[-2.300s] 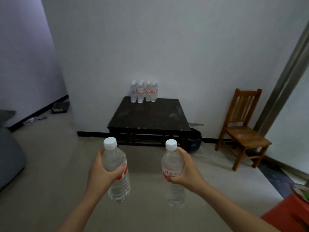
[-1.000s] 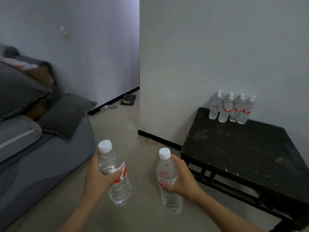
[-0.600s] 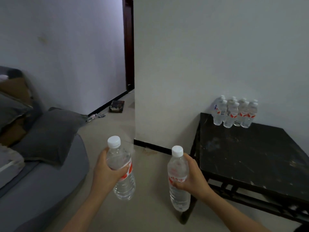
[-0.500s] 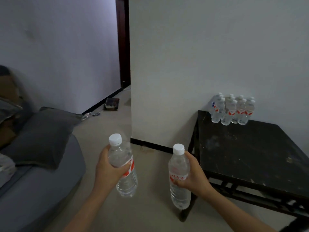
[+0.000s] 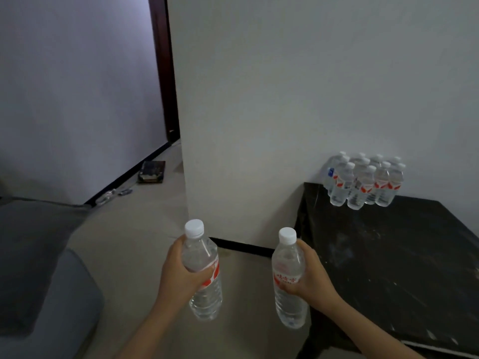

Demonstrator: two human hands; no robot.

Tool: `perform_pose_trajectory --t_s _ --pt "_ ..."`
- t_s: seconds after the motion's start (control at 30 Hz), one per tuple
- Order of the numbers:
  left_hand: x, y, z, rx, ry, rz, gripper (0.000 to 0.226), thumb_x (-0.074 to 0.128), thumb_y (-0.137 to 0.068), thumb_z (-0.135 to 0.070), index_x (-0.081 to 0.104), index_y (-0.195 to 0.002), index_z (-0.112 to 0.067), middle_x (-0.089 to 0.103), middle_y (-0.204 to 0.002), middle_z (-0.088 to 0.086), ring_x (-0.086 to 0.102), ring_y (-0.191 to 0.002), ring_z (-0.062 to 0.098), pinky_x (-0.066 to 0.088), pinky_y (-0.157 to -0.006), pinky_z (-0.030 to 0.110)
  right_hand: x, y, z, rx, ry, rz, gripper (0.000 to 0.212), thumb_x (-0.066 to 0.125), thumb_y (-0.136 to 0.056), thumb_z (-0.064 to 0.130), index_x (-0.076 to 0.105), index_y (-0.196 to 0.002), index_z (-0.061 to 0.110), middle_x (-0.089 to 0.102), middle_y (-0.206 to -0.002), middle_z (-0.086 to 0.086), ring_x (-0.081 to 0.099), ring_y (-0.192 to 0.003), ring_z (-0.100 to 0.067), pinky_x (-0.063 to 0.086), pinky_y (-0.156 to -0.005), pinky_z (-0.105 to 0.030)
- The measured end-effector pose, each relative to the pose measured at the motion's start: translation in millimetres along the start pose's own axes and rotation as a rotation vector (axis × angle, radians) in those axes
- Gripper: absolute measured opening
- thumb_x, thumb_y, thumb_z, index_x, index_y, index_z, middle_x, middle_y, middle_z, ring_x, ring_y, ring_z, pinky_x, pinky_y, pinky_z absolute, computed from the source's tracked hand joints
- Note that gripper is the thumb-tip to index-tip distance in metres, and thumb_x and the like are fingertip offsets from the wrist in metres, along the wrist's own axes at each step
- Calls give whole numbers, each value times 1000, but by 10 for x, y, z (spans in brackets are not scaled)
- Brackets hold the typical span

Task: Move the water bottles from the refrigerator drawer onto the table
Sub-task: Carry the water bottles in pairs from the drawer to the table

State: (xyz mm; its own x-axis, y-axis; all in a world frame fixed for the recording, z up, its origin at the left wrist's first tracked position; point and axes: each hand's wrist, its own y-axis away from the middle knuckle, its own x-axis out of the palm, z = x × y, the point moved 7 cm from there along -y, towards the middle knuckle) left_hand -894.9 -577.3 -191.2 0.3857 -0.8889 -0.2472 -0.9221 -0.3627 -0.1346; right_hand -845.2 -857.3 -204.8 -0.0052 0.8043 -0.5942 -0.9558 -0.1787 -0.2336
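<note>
A home's living room: a grey sofa (image 5: 39,281) sits left of the dark low table (image 5: 401,255), a white wall (image 5: 285,99) behind it, a dark-framed doorway (image 5: 163,73) farther left.

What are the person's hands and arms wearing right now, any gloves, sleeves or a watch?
Nothing worn that shows. The left hand and right hand are bare, with no gloves, rings or markings. The left forearm and right forearm are bare too: no sleeves, watch or bracelet in view.
</note>
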Motion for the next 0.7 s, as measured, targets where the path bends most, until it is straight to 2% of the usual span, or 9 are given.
perform_pose_trajectory --t_s 0.1,0.2,0.4,0.6,0.7 --pt "200 -532 -42 8 -2 -12 81 73 -37 -54 49 -111 -31 63 -106 0 63 -93 18 52 -83 44 -12 -559 -144 -2 -9 -7 90 85 -57 31 29 -126 40 42 -124 6 48 -110 -8 45 -90 -24" --pt "406 -960 -85 22 9 -23 82 73 -37 -55 48 -112 -31 63 -107 2 63 -94 20 51 -85 44 -69 -983 -285 -20 1 -22 91 84 -56 36 30 -129 38 42 -125 7 46 -113 -8 46 -94 -31" --pt "955 -1570 -124 34 10 38 79 71 -36 -54 47 -108 -33 62 -107 3 62 -93 20 50 -84 42 -221 -1462 -710 51 28 -54 90 81 -54 46 32 -129 38 46 -122 7 51 -111 -10 50 -92 -34" --pt "1801 -2188 -39 45 12 222 85 73 -35 -52 49 -113 -27 62 -109 6 62 -97 23 50 -87 45 -518 -1707 -1196 189 66 -151 86 84 -57 34 29 -123 44 41 -120 10 49 -107 -7 47 -90 -27" --pt "2324 -2543 -12 58 24 340 92 72 -35 -53 47 -119 -24 60 -112 4 60 -99 22 49 -87 42 -725 -1853 -1492 285 75 -202 86 84 -58 32 32 -127 40 40 -119 11 48 -107 -7 45 -90 -25"
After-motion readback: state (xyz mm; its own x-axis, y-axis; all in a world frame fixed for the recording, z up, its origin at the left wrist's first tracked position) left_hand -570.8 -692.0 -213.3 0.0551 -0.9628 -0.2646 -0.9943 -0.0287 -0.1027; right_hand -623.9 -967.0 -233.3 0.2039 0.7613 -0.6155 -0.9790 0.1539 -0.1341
